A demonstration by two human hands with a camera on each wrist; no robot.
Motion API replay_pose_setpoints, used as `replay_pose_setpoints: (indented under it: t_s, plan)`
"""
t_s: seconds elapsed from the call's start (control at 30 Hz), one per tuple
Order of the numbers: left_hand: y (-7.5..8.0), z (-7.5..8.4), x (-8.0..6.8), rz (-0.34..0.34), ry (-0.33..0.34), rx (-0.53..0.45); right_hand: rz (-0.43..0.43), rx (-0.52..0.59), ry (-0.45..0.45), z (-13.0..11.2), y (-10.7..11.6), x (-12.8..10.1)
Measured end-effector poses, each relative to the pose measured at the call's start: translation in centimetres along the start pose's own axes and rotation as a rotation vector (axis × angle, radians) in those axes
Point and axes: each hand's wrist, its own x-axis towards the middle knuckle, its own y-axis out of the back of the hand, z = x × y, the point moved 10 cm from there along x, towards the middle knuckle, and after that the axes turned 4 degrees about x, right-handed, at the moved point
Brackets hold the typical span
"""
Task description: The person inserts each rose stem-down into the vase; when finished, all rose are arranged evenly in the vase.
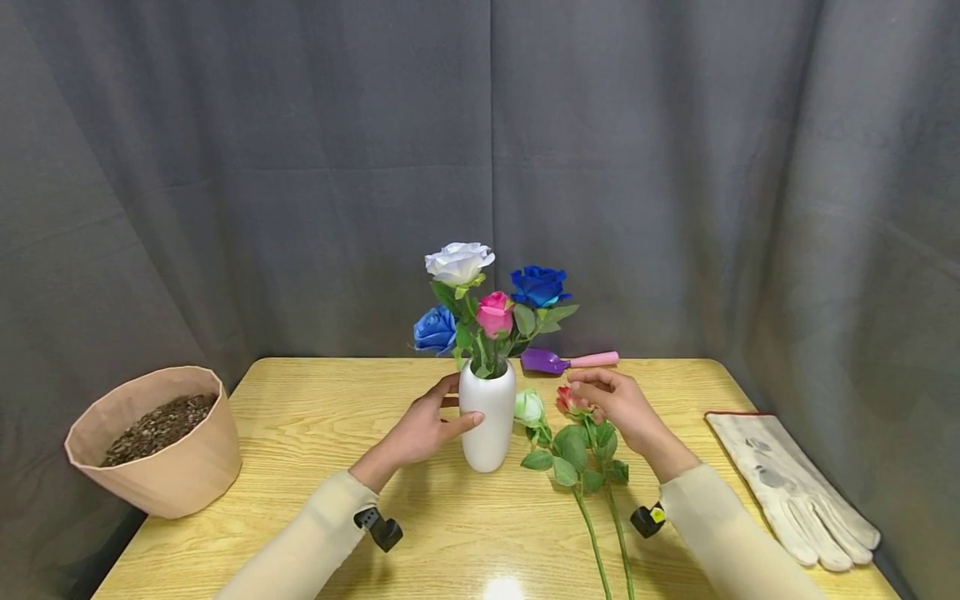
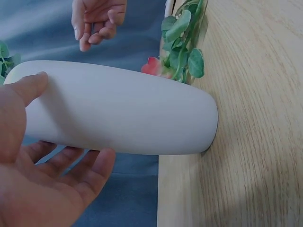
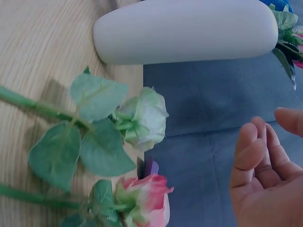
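A white vase (image 1: 487,429) stands mid-table and holds several roses: white (image 1: 459,262), dark blue (image 1: 538,286), pink (image 1: 495,313) and light blue (image 1: 435,329). My left hand (image 1: 442,412) holds the vase (image 2: 123,113), thumb across its front and fingers round the back. Two loose roses lie to the right of the vase, a pale green one (image 1: 529,407) and a pink-red one (image 1: 570,402), stems toward me. My right hand (image 1: 600,392) hovers just over the pink-red rose (image 3: 149,198), fingers loosely bent and holding nothing. The pale green rose (image 3: 144,118) lies beside the vase's base.
A purple trowel with a pink handle (image 1: 566,361) lies behind the vase. A tan pot of soil (image 1: 153,437) sits at the table's left edge. A white work glove (image 1: 791,483) lies at the right edge. A grey curtain hangs behind the wooden table (image 1: 315,417).
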Motion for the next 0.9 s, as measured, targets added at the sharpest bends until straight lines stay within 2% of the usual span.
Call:
replay_pose_setpoints:
  t_s: [0.37, 0.9]
  plan:
    - [0.1, -0.2, 0.2, 0.018, 0.015, -0.010, -0.060, -0.091, -0.044, 1.7, 1.5, -1.3]
    - [0.0, -0.3, 0.1, 0.008, 0.036, 0.012, -0.175, -0.102, -0.124, 5.0, 3.1, -3.1]
